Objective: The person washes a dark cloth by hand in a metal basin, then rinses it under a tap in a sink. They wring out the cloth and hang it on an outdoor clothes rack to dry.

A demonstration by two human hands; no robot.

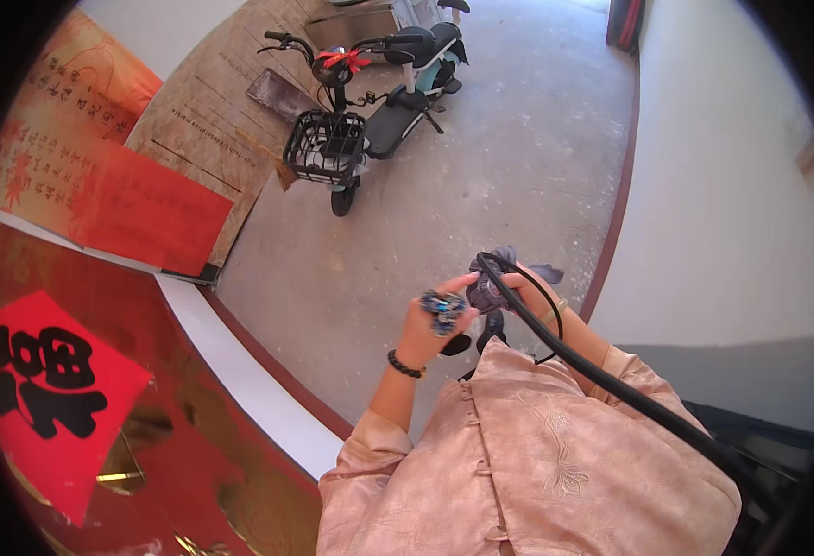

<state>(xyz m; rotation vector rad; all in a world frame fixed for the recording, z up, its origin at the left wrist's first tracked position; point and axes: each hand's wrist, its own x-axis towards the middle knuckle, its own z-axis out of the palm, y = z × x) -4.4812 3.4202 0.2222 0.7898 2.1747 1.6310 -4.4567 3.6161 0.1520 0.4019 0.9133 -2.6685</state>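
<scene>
A gathered piece of grey fabric (pixel 488 288) is between my two hands, in front of my body and above my dark shoes. My left hand (pixel 424 323), with a dark braided bracelet at the wrist, has its finger and thumb at the fabric's left side. A blue, sparkling beaded ornament (pixel 443 311) lies against this hand; how it is held or fastened cannot be told. My right hand (pixel 535 295), wearing a pale bangle, grips the fabric's right side, where a loose end sticks out. A black cable (pixel 587 358) passes in front and partly hides the fabric and right forearm.
An electric scooter (pixel 396 118) with a black wire basket (pixel 325 147) stands on the concrete floor ahead. At left are a red door (pixel 191 389) bearing a red paper diamond (pixel 59 403), and orange-red panels with writing (pixel 101 174). A broom (pixel 283 174) leans behind the basket. A white wall (pixel 712 208) rises at right.
</scene>
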